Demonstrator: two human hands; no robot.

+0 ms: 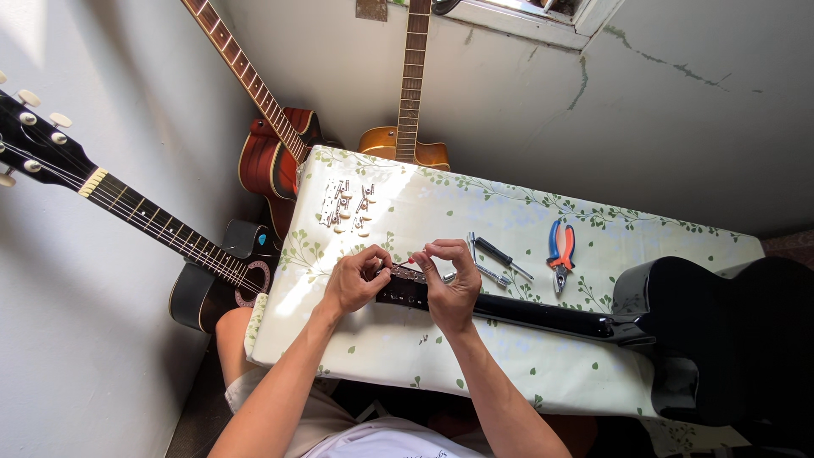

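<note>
Both hands are bunched over the headstock (405, 287) of the black guitar (721, 335), which lies flat across the table (509, 373) with its body hanging off the right end and its neck (534, 312) running left toward the person. The left hand (356, 280) has its fingers curled down on the near edge of the headstock, pinching something there — too small to name. The right hand (449, 284) has thumb and forefinger closed together on a tiny part just above the headstock, with a spot of red showing beside it; what exactly it grips I cannot tell.

Risks from here, as I judge them: whatever sits in those fingertips is small, and one slip sends it onto the leafy tablecloth, where the pattern would swallow it, or off the near edge to the floor. The guitar body overhangs a lot — a hard push on the headstock could pivot the whole instrument. The glossy black finish would show any scratch from a tool that skids.

The headstock looks bare on top, dark and shiny, no strings visible along the neck. A set of tuning pegs (348, 205) lies well apart near the far left corner, a screwdriver (504, 256) and pliers with red and blue handles (560, 250) to the right.
</note>
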